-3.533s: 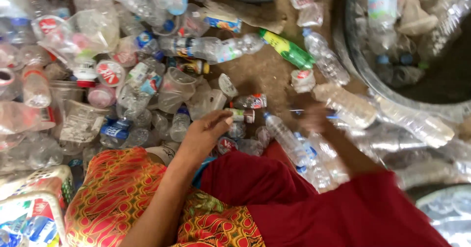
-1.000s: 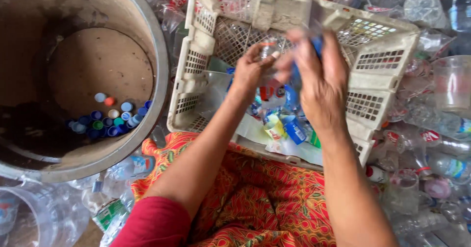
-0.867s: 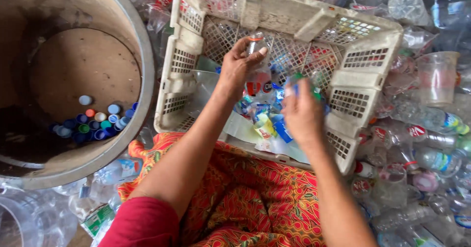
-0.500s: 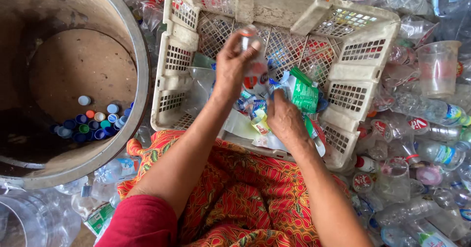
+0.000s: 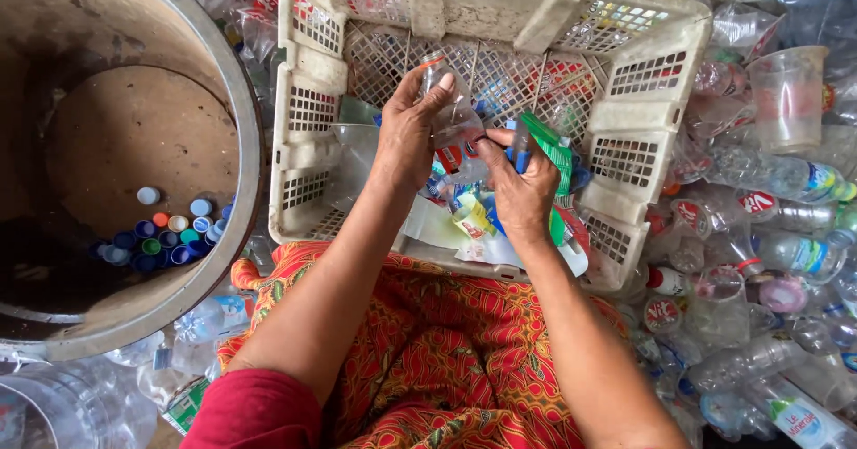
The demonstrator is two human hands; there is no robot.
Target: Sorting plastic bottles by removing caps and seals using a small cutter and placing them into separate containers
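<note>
My left hand (image 5: 409, 137) grips a clear plastic bottle (image 5: 453, 117) upright over a cream plastic crate (image 5: 308, 114). My right hand (image 5: 525, 188) is closed around a small blue-handled object (image 5: 520, 153), and its fingertips touch the bottle's side. A strip of green label (image 5: 551, 148) sticks up behind the right hand's fingers. Torn labels (image 5: 469, 221) in several colours lie in the crate under both hands. My lap is covered by red and orange patterned cloth (image 5: 446, 360).
A large round metal tub (image 5: 237, 101) stands at the left, with several coloured bottle caps (image 5: 165, 235) on its bottom. Clear plastic bottles (image 5: 786, 253) and a clear cup (image 5: 787, 96) are piled to the right of the crate. More bottles (image 5: 201, 324) lie by my left knee.
Earlier I reached into a pile of bottles; the view has since turned to the crate. In the last second my right hand dipped, then rose back to the bottle held in my left hand.
</note>
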